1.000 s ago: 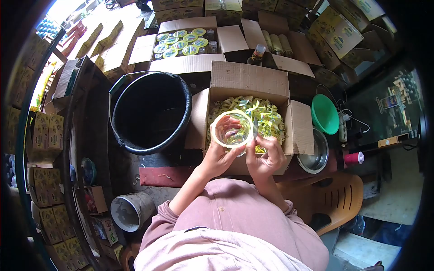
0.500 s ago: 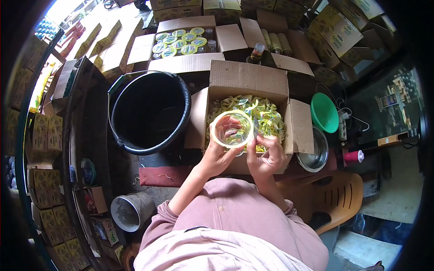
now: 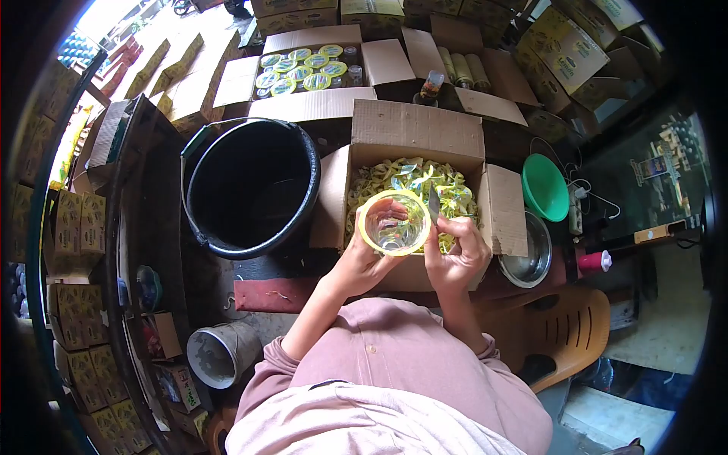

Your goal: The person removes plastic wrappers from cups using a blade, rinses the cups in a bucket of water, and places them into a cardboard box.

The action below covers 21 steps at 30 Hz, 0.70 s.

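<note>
My left hand (image 3: pixel 358 264) is wrapped around a clear plastic cup (image 3: pixel 393 236) with a yellow rim, its mouth turned up toward me. In my right hand (image 3: pixel 459 254) a small knife (image 3: pixel 434 202) is pinched, its grey blade pointing up beside the cup's right rim. Whether the blade touches the rim I cannot tell. Below and behind both hands stands an open cardboard box (image 3: pixel 417 125), filled with yellow and clear plastic scraps (image 3: pixel 447 186).
Left of the box stands a large black bucket (image 3: pixel 193 220). A green basin (image 3: pixel 542 189) and a metal bowl (image 3: pixel 540 254) are at the right. Farther back, an open carton (image 3: pixel 307 106) holds several yellow-lidded cups. A grey pail (image 3: pixel 246 349) sits low at left.
The cup has moved slightly right and tilted a little, showing more of its inside. My right hand and the knife have shifted right.
</note>
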### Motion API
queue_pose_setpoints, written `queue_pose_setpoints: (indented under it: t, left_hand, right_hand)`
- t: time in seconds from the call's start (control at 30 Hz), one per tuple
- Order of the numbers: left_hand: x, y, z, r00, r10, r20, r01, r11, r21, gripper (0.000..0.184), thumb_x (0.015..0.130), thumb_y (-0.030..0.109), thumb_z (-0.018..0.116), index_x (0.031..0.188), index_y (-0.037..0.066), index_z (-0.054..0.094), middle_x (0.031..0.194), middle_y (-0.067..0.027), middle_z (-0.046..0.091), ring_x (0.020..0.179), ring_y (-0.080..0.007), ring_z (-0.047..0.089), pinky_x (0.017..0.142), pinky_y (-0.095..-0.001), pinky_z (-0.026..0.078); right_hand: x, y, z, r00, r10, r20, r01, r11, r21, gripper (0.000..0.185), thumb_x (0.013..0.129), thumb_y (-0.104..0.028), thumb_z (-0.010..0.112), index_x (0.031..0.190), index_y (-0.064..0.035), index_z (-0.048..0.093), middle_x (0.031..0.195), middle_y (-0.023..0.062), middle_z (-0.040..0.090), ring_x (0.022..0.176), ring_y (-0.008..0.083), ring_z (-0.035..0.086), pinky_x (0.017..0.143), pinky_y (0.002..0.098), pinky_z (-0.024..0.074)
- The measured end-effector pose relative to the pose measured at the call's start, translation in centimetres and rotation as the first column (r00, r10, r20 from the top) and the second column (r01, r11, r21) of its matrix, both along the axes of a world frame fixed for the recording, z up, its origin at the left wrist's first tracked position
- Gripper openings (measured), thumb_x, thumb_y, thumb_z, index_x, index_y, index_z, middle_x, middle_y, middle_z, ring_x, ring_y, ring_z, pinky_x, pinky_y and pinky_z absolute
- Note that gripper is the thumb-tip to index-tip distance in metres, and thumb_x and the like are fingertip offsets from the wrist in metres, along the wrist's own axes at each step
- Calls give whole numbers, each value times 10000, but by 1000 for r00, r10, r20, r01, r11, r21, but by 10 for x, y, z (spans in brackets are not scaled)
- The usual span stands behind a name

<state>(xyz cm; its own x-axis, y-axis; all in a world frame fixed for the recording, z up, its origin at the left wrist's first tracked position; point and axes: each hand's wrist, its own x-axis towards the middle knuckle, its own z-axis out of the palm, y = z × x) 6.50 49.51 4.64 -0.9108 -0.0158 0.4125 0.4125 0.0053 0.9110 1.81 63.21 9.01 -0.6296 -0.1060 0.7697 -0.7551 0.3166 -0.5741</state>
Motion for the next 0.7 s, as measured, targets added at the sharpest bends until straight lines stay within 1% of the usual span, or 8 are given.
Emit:
queue_pose_setpoints:
  t: [0.1, 0.2, 0.3, 0.43, 0.53, 0.6, 0.63, 0.7]
  left_hand:
    - [-2, -1, 4, 1000, 22, -10, -22, 1000, 20, 682, 755, 16, 637, 1290, 11, 214, 1186, -132, 390, 1086, -218, 453, 937, -327, 369]
    - [-4, -2, 5, 999, 42, -26, -42, 999, 24, 680, 747, 4, 635, 1280, 4, 214, 1166, -136, 400, 1066, -217, 466, 924, -321, 376]
    - [-3, -1, 7, 999, 40, -22, -39, 999, 5, 679, 749, 11, 639, 1281, 7, 216, 1158, -132, 402, 1062, -215, 469, 918, -318, 382]
    - [-1, -1, 3, 1000, 16, -18, -16, 999, -34, 676, 752, 31, 647, 1282, 8, 228, 1154, -127, 406, 1061, -216, 471, 917, -318, 382]
    - [0, 1, 4, 1000, 1, -4, -1, 998, -66, 675, 752, 44, 653, 1283, 10, 237, 1151, -125, 410, 1062, -217, 471, 917, -319, 382]
    - [0, -1, 3, 1000, -11, 21, 12, 996, -85, 681, 747, 27, 644, 1287, 14, 228, 1146, -125, 411, 1066, -216, 468, 919, -322, 382]
    - [-1, -1, 4, 1000, -19, 18, 19, 999, -43, 684, 745, 19, 638, 1288, 14, 223, 1146, -126, 411, 1067, -216, 468, 919, -323, 382]
    - [-2, -1, 5, 999, -31, 11, 30, 999, 39, 688, 741, 3, 627, 1291, 15, 213, 1146, -127, 410, 1068, -216, 466, 919, -324, 383]
  right_hand:
    - [5, 1, -3, 997, -7, 73, 11, 998, -62, 146, 649, 59, 667, 745, 7, 571, 682, 92, 591, 615, 163, 585, 535, 240, 445]
    - [9, 2, -1, 998, -28, 52, 30, 999, -39, 142, 660, 53, 674, 742, -12, 579, 684, 103, 611, 602, 181, 613, 555, 248, 474]
    - [11, 1, -2, 1000, -20, 13, 20, 1000, -2, 139, 661, 50, 671, 754, -13, 589, 672, 101, 606, 583, 179, 603, 545, 251, 471]
    - [9, -1, 3, 998, -58, -4, 59, 998, 22, 136, 661, 49, 669, 748, -17, 589, 669, 92, 604, 578, 179, 599, 541, 261, 472]
    - [4, 2, -1, 998, -20, 51, 20, 1000, -14, 149, 645, 71, 663, 746, 12, 570, 693, 96, 599, 625, 163, 593, 567, 238, 461]
    - [1, 4, -6, 995, 37, 97, -30, 996, -79, 149, 649, 81, 657, 748, 13, 569, 687, 88, 592, 618, 152, 581, 561, 233, 455]
    - [0, 5, -7, 991, 65, 117, -52, 993, -110, 149, 652, 87, 654, 749, 14, 568, 684, 83, 589, 614, 147, 576, 559, 230, 452]
    - [6, 6, -4, 990, 20, 138, -8, 997, -81, 142, 657, 65, 662, 740, -2, 568, 690, 93, 604, 628, 169, 606, 577, 248, 471]
